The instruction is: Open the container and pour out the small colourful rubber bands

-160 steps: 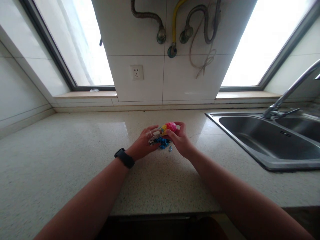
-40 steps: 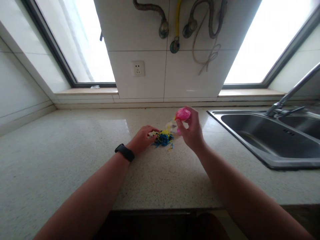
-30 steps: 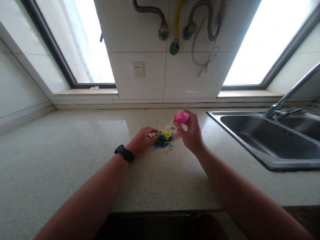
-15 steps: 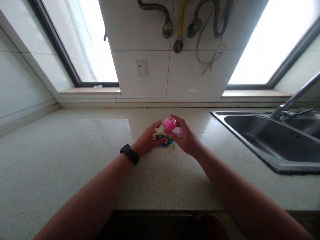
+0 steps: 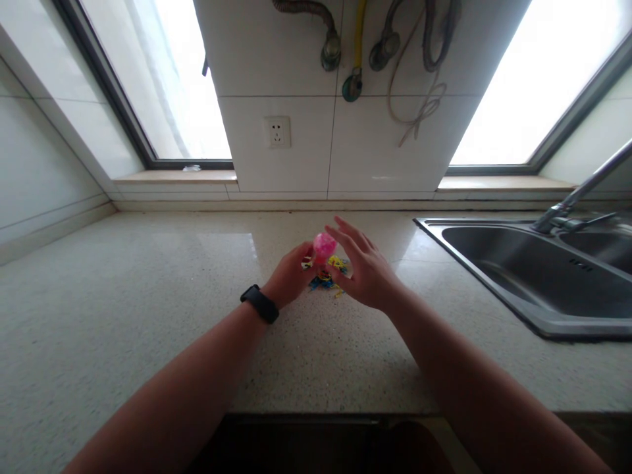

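A shiny pink ball-shaped thing (image 5: pixel 324 245) is held above the worktop in my left hand (image 5: pixel 292 272), the fingers closed at its left and lower side. My right hand (image 5: pixel 366 268) is just to its right, fingers and thumb spread apart. One right fingertip is near the ball's top; whether it touches, I cannot tell. Under and between the hands lies a pile of small yellow, blue and dark pieces (image 5: pixel 323 282), partly hidden by my fingers and too small to name. A black band (image 5: pixel 259 303) is on my left wrist.
The speckled stone counter (image 5: pixel 148 316) runs up to a tiled wall. A steel sink (image 5: pixel 503 263) with a faucet (image 5: pixel 567 209) is set in at the right. A power socket (image 5: pixel 277 132), pipe valves and a hanging cord (image 5: pixel 419 118) are on the wall between two windows.
The pink ball has passed from my right hand to my left and moved slightly left. My right fingers have opened away from it. A second pink thing beside my right hand is now out of sight.
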Demonstrator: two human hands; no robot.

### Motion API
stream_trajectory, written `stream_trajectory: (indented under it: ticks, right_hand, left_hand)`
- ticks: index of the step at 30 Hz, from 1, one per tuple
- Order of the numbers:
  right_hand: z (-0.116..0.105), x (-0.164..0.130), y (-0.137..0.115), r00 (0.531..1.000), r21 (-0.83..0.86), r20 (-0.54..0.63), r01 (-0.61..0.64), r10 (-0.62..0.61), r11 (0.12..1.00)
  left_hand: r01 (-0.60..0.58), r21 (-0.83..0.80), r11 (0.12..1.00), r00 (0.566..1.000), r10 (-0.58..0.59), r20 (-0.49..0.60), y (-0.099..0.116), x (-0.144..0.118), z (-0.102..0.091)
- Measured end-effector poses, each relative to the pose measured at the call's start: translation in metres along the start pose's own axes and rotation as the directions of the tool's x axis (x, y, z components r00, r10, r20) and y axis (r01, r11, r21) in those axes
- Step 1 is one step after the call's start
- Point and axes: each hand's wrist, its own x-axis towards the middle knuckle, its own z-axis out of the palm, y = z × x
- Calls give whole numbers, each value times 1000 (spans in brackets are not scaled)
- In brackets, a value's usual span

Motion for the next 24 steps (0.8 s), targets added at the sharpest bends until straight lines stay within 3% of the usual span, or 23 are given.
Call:
stream_trajectory:
  ticks: [3,6,9,12,15,18,22,24]
  right_hand:
    - [-1,0,4,997,8,-71,-31,31,1000]
    - [0,-1,6,1000,-42,16,-23,24,999]
    - [1,-1,7,999,-17,-25,-38,38,999]
    - [2,-2,7,998,-51,50,-32,34,998]
    - [2,-3,7,998,-4,15,-58,58,998]
    - [2,-3,7,997,-14,62,-41,42,999]
    - [0,-3,5,998,43,-35,-51,53,998]
    - [1,-3,3,999,26,32,-33,32,999]
  left_hand:
    - [24,-10,1000,1000,-24,8,-3,1,1]
    - [15,27,1000,1000,-15,-3,-5,1,2]
    - [8,21,1000,1000,-8,-3,-6,1,1]
    - [3,45,999,1000,-2,-16,-6,1,-1]
    - [4,41,999,1000,-3,-19,-5,1,-1]
    - [14,41,999,1000,-13,-25,-4,1,-1]
    - [-1,39,999,999,3,-39,-3,0,-1]
    - [-2,56,998,999,4,-45,-3,0,-1]
